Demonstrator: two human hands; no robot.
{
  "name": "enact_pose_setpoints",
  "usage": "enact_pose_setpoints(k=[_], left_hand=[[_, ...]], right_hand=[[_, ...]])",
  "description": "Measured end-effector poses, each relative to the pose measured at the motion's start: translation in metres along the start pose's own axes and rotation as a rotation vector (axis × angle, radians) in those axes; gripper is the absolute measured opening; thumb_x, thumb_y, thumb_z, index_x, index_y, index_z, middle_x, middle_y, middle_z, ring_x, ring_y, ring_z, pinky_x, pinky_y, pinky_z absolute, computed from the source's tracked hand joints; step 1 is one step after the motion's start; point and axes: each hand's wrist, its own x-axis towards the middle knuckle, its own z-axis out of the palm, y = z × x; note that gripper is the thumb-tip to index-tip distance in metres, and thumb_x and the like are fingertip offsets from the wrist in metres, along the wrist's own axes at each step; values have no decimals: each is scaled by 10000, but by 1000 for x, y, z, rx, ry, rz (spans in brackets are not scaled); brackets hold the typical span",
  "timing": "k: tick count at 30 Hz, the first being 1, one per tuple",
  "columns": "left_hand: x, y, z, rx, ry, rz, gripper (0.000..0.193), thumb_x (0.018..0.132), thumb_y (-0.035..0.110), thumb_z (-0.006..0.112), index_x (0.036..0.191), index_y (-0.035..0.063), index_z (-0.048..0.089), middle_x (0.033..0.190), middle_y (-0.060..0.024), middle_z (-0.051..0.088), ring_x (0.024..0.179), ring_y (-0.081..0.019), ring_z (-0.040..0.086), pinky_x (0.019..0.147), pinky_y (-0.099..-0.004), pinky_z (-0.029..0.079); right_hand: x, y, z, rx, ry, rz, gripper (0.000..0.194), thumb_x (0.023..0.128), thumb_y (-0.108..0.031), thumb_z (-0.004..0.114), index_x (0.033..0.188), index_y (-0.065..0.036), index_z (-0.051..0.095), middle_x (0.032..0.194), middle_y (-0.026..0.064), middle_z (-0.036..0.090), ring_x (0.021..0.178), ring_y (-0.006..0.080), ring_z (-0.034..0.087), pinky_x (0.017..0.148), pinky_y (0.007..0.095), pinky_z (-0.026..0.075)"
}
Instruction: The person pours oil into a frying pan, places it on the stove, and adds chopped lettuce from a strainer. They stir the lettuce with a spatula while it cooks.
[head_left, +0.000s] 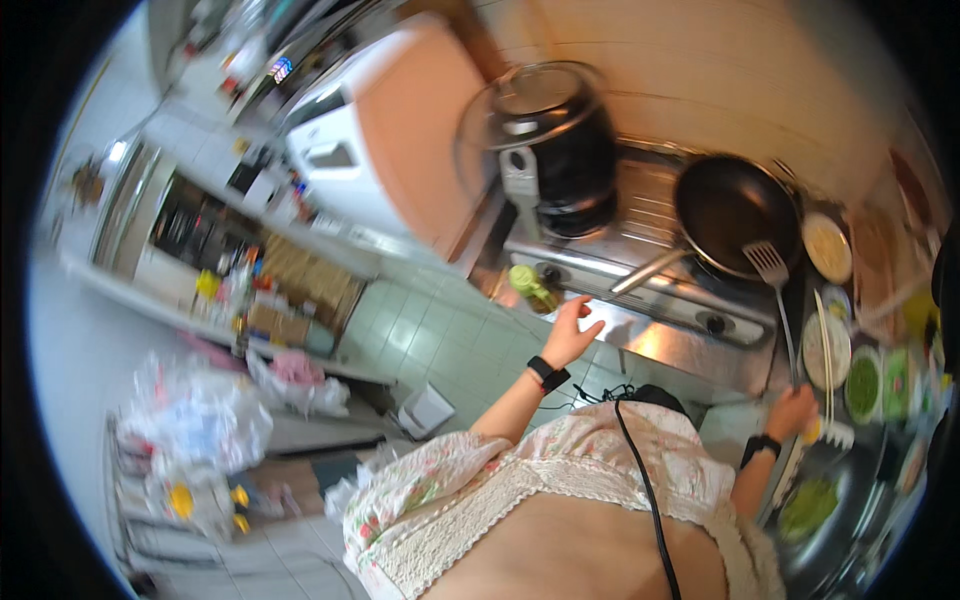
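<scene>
My left hand is in front of the stove with its thumb and fingers apart and nothing in it. Just beyond its fingertips stands a bottle with a green cap. My right hand grips the handle end of a metal slotted spatula, whose blade lies over the near right edge of a black frying pan. The pan rests on the right burner of a gas stove, its handle pointing towards me and left. A tall dark pot with a glass lid occupies the left side of the stove.
Right of the stove are a bowl of pale food, a white plate with chopsticks across it, and a bowl of chopped greens. A metal basin holds something green. A white appliance stands left of the pot.
</scene>
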Motion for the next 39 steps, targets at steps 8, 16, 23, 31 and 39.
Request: enact_pose_setpoints(k=[8, 16, 23, 31, 39], left_hand=[[7, -6, 5, -199, -77, -64, 465, 813, 108, 705, 1218, 27, 491, 1010, -38, 559, 923, -126, 530, 802, -246, 452], [11, -21, 9, -323, -124, -74, 466, 824, 70, 683, 1236, 28, 470, 1017, -46, 538, 926, -125, 513, 793, -254, 453], [-6, -43, 6, -406, -84, -73, 436, 828, 88, 681, 1217, 27, 494, 1025, -55, 551, 930, -144, 517, 850, -275, 425], [-35, -52, -14, -348, -54, -229, 433, 835, 93, 673, 1218, 19, 485, 1024, -68, 544, 938, -155, 518, 848, -283, 430], [-47, -31, -13, -325, 8, -193, 439, 835, 101, 676, 1221, 18, 483, 1021, -74, 564, 933, -152, 528, 850, -290, 440]], right_hand=[[12, -15, -58, 110, 2, -86, 189, 717, -228, 648, 718, -56, 571, 760, 125, 604, 831, 305, 550, 735, 435, 397], [97, 19, -91, 90, -63, -187, 493, 766, -523, 621, 687, -37, 644, 672, 145, 611, 695, 313, 585, 695, 418, 403], [157, 63, -67, 58, -208, -176, 480, 803, -521, 602, 887, -49, 642, 861, 130, 634, 888, 317, 563, 797, 420, 393], [184, 74, -23, -31, -232, -64, 303, 798, -393, 640, 968, -143, 657, 981, 40, 604, 1012, 255, 527, 844, 447, 359], [211, 63, -7, -1, -491, 171, 333, 842, -357, 640, 1085, -129, 647, 1082, 75, 594, 1108, 256, 496, 909, 445, 320]])
